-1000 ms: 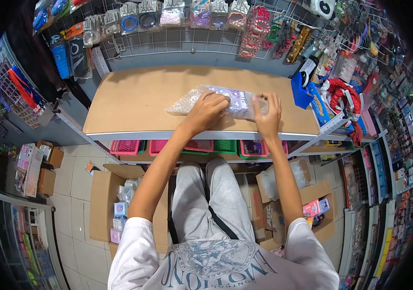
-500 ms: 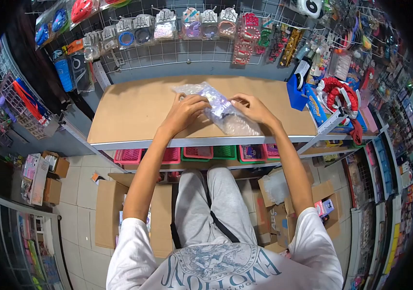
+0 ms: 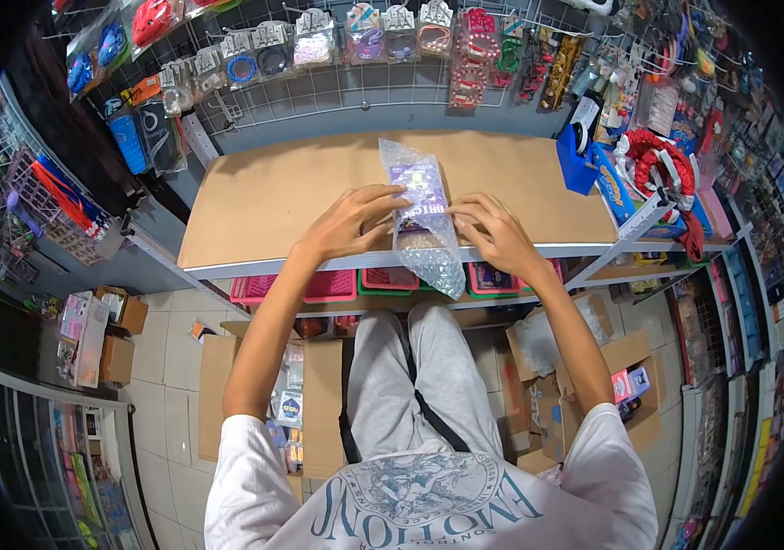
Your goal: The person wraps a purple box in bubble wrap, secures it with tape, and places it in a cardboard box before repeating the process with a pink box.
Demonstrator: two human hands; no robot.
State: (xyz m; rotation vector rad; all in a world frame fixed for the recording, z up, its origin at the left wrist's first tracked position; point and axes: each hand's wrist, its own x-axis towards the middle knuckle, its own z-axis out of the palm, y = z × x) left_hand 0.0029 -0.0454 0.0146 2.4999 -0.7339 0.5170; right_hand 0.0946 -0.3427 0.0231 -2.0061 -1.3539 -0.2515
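Observation:
A bubble-wrapped package (image 3: 421,215) with a purple printed item inside lies lengthwise on the brown shelf board (image 3: 264,197), its near end hanging over the front edge. My left hand (image 3: 355,220) grips the package's left side. My right hand (image 3: 488,229) holds its right side with the fingers curled on the wrap. Both forearms reach up from below over my grey trousers.
A wire grid wall (image 3: 346,82) behind the shelf carries hanging packaged bracelets. A blue box (image 3: 578,151) and red coiled items (image 3: 653,174) crowd the shelf's right end. Coloured baskets (image 3: 392,280) sit under the shelf. Open cardboard boxes (image 3: 291,394) stand on the floor on both sides of my legs.
The package has been turned from lying sideways to pointing front-to-back, and pulled nearer so its end overhangs the shelf edge. Both hands stayed on it.

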